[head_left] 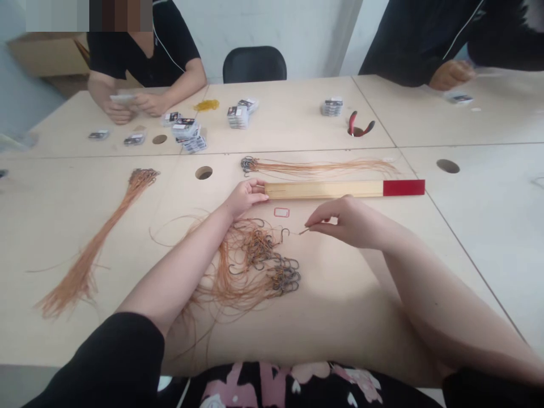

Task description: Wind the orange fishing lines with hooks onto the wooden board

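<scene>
My left hand [246, 198] grips the left end of a long flat wooden strip [325, 189] with a red right end. Below the strip, my right hand [334, 221] pinches a small hook, its tip pointing left. Just left of those fingertips lies another dark hook [284, 234]. A loose tangle of orange lines with dark hooks [259, 246] spreads under and beside my left forearm, with more hooks [285, 277] bunched at its right. A small red-edged label [281, 212] sits between my hands. Beyond the strip lies a straight bundle of hooked orange lines [314, 166].
Another line bundle [106, 226] lies at left. Across the table [293, 130] are stacked small boxes [186, 129], more boxes [332, 106], yellow pieces [206, 105] and red-handled pliers [360, 126]. Two people sit opposite, their hands on small items. Round holes [204, 173] pierce the tabletop.
</scene>
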The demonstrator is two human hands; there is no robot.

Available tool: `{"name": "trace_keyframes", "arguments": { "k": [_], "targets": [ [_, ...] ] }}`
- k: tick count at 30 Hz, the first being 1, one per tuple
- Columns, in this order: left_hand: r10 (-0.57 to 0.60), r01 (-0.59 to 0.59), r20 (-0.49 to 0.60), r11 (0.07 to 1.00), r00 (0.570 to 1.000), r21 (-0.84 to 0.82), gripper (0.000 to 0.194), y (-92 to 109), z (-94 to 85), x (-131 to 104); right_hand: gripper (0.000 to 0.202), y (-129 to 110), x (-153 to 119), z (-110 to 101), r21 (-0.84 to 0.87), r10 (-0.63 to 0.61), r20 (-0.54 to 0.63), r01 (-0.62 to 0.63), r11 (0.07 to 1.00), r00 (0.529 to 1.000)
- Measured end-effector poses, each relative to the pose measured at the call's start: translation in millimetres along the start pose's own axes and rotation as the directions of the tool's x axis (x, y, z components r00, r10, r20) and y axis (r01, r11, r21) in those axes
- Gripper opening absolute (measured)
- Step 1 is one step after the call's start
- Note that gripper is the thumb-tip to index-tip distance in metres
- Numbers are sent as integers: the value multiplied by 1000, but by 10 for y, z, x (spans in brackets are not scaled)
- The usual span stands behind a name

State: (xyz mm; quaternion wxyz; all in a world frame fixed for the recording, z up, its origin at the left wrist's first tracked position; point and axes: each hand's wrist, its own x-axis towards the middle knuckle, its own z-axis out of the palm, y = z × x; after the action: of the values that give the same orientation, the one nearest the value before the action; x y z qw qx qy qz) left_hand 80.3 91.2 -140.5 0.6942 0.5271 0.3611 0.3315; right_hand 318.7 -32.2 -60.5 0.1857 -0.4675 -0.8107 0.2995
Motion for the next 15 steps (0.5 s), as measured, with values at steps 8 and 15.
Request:
{"name": "trace_keyframes", "arguments": {
  "k": [8, 15],
  "targets": [
    [15, -15, 9, 1000, 1000, -5, 39, 6, 2, 1, 16, 18, -193, -368, -79, 62, -95, -70, 994, 993],
    [18, -18, -2, 1000, 1000, 20, 38, 14, 9, -13, 21, 57, -423, -648, -173, 66, -477, -167, 971, 876]
  ]
}}
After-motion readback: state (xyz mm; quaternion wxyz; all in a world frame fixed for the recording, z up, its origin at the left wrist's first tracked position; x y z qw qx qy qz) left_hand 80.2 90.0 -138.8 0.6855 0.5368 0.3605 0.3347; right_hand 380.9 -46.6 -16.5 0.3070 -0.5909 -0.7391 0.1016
